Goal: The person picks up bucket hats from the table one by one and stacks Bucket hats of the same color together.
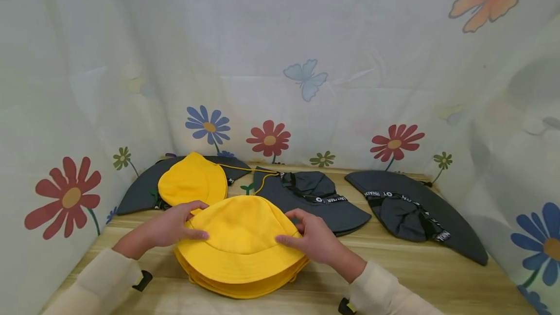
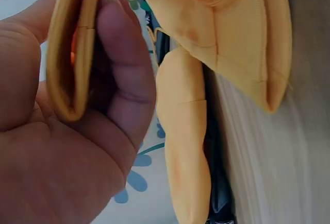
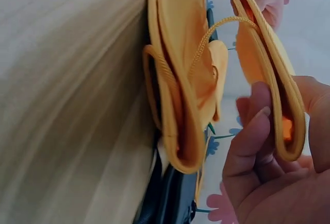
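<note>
Between both hands is a yellow bucket hat (image 1: pixel 245 227), folded flat with its brim toward me. My left hand (image 1: pixel 178 225) pinches its left edge, thumb on the upper face and the other fingers beneath. At the opposite edge, my right hand (image 1: pixel 312 237) grips it in the same way. Directly below lies a second folded yellow hat (image 1: pixel 238 290), mostly covered in the head view. The right wrist view shows a gap between the held hat (image 3: pixel 270 69) and the lower hat (image 3: pixel 175 74), with a yellow cord (image 3: pixel 206 38) spanning it.
Behind the left hand, another yellow hat (image 1: pixel 192 179) lies on a dark grey wide-brimmed hat (image 1: pixel 135 191). More dark grey hats rest at the middle back (image 1: pixel 280 203) and right (image 1: pixel 455 220) of the wooden table (image 1: pixel 393 276). A flower-printed curtain (image 1: pixel 262 38) encloses the back and sides.
</note>
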`<state>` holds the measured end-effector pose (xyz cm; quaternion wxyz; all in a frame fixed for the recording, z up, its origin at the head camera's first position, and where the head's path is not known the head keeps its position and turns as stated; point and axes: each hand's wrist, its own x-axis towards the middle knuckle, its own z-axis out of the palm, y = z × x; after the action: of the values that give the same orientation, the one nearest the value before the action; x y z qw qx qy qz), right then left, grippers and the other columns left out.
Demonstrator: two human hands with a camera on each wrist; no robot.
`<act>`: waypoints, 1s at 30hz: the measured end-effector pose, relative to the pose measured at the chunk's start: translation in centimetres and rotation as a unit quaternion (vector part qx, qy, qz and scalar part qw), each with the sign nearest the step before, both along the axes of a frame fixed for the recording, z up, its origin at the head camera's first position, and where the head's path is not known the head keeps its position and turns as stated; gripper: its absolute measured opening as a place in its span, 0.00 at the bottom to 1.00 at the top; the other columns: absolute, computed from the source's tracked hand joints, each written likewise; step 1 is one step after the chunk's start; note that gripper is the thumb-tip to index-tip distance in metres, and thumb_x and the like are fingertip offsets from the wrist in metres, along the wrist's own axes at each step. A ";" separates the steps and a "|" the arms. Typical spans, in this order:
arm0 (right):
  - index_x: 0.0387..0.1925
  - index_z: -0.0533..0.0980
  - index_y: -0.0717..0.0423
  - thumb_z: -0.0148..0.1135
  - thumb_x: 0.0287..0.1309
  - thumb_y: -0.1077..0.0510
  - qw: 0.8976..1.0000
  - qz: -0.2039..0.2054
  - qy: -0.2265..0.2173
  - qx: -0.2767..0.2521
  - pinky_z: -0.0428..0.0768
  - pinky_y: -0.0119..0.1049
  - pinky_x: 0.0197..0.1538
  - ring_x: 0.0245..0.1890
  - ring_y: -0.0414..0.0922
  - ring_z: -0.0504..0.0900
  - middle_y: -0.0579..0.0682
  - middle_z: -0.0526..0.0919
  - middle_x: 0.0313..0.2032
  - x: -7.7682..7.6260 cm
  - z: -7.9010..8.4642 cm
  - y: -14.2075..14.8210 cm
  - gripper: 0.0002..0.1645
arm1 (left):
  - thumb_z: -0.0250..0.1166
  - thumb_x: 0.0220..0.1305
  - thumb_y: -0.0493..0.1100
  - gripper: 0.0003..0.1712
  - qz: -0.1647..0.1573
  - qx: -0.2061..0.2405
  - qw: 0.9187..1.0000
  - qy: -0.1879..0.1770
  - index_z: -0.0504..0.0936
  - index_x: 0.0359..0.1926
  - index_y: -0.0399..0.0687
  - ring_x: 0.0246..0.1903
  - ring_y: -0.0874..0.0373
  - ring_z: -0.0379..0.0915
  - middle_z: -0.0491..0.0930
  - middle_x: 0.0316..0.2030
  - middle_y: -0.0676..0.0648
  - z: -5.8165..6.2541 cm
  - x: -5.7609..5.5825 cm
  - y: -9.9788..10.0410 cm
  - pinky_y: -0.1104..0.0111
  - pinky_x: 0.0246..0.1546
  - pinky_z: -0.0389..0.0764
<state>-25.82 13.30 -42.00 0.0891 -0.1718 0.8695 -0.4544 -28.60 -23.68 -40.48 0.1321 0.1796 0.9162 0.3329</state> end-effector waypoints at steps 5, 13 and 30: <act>0.57 0.75 0.51 0.75 0.55 0.38 0.997 -0.030 0.037 0.061 0.83 0.31 0.37 0.37 0.41 0.81 0.48 0.86 0.43 0.1 -1.2 -0.2 0.35 | 0.77 0.55 0.59 0.45 0.002 -0.034 0.999 0.012 0.71 0.67 0.43 0.57 0.42 0.77 0.78 0.62 0.40 -1.0 0.0 0.2 0.47 0.58 0.80; 0.51 0.77 0.55 0.76 0.56 0.41 0.985 -0.019 0.081 0.148 0.74 0.33 0.37 0.34 0.41 0.72 0.45 0.75 0.36 0.7 -2.2 -0.4 0.30 | 0.79 0.53 0.57 0.40 0.017 -0.113 0.992 0.050 0.76 0.62 0.42 0.46 0.53 0.78 0.83 0.50 0.48 -2.4 0.3 1.2 0.53 0.52 0.82; 0.54 0.79 0.58 0.68 0.66 0.51 0.987 0.007 0.068 0.143 0.83 0.39 0.43 0.37 0.41 0.78 0.50 0.83 0.46 1.0 -0.5 -0.9 0.20 | 0.70 0.66 0.39 0.26 0.013 -0.134 0.985 0.106 0.75 0.64 0.48 0.45 0.54 0.77 0.78 0.53 0.42 -1.9 2.3 4.2 0.53 0.51 0.83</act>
<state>-24.77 12.42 -42.50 0.0568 -0.1940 0.9284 -0.3117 -26.29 -19.43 -42.41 0.0530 0.1826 0.9636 0.1880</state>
